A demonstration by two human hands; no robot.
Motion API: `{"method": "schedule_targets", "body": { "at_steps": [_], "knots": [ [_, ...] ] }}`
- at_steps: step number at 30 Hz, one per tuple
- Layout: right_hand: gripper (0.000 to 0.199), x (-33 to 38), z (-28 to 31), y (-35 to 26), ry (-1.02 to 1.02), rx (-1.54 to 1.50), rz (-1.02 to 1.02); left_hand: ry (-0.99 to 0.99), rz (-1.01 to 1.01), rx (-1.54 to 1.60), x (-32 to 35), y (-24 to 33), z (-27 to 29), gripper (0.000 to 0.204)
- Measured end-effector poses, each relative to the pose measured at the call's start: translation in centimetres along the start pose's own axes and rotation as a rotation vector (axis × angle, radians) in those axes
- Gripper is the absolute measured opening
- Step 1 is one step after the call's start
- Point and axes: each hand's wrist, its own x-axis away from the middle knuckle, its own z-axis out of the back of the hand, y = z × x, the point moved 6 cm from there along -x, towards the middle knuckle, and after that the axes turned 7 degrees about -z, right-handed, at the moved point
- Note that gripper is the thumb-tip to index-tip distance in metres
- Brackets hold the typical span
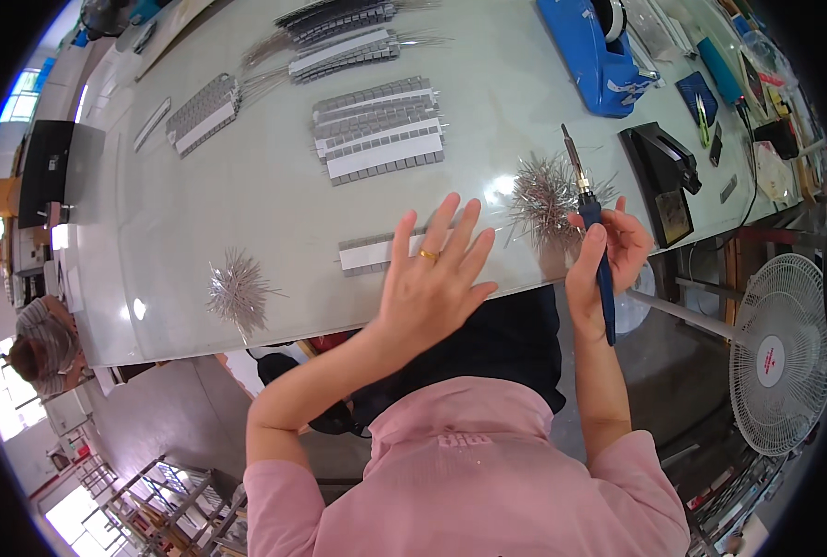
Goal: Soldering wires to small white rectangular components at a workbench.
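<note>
My left hand (437,269) lies open with its fingers spread over a strip of small grey square pieces (362,255) near the table's front edge. The fingers hide the strip's right part. In my right hand (608,260) I hold a soldering iron (603,278) with a dark blue handle, its metal tip pointing up and away from me. Just left of the iron lies a tangled pile of thin silvery wires (542,200). A smaller bundle of such wires (237,290) sits at the front left.
Several grey strips (383,148) lie in rows beyond my left hand, with more (205,116) at the far left. A blue tape dispenser (604,70) and black soldering-iron stand (659,186) stand on the right. A white fan (771,362) is beside the table; a person (47,343) is at far left.
</note>
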Motion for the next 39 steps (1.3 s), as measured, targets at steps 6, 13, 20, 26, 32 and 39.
{"method": "schedule_targets", "body": {
  "at_steps": [6,13,20,26,32,39],
  "knots": [
    [0.025,0.2,1.1,0.1,-0.05,0.007,-0.026,-0.074,-0.076,-0.006,1.0,-2.1,1.9,0.062],
    [0.011,2.2,1.4,-4.2,-0.46,0.094,-0.206,-0.104,0.079,0.035,6.3,-3.7,2.4,0.061],
    [0.01,1.7,-0.1,-4.3,-0.51,0.099,-0.206,-0.092,0.088,0.038,6.0,-3.9,1.8,0.061],
    [0.007,1.8,-0.1,-4.0,-0.499,0.062,-0.332,-0.069,0.087,0.019,5.9,-3.4,1.6,0.059],
    [0.008,2.1,0.1,-3.0,-0.459,0.006,-0.497,-0.071,0.096,0.025,5.6,-3.4,1.3,0.059],
    [0.008,2.1,-0.1,-2.0,-0.41,-0.125,-0.669,-0.067,0.1,-0.008,5.8,-3.4,1.3,0.058]
  ]
}}
